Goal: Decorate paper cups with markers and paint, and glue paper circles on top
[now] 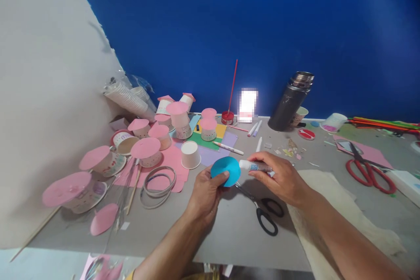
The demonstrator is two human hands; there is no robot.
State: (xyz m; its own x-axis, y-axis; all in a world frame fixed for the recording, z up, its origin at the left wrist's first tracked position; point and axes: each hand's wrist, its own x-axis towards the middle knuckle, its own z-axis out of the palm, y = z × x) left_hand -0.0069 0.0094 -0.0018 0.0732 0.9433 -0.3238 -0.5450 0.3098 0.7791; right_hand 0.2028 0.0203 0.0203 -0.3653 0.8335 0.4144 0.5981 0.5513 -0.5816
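Note:
My left hand [206, 197] pinches a round blue paper disc [231, 167], thumb on top and the fingers hidden beneath it. In my right hand [278, 175] is a glue stick [251, 165], its white end close to the disc's right edge; whether they touch I cannot tell. Black-handled scissors [267, 221] lie on the table just below both hands. Left of the disc, a plain white paper cup [190, 155] stands upside down. Beyond it are several decorated cups topped with pink paper discs [145, 148].
A dark flask [290, 103] and a red pot [227, 117] stand by the blue wall. Red-handled scissors [370, 175] lie at right, near a pale cloth [331, 201]. Markers [229, 148], grey rings [159, 187] and stacked cups [126, 100] are also around.

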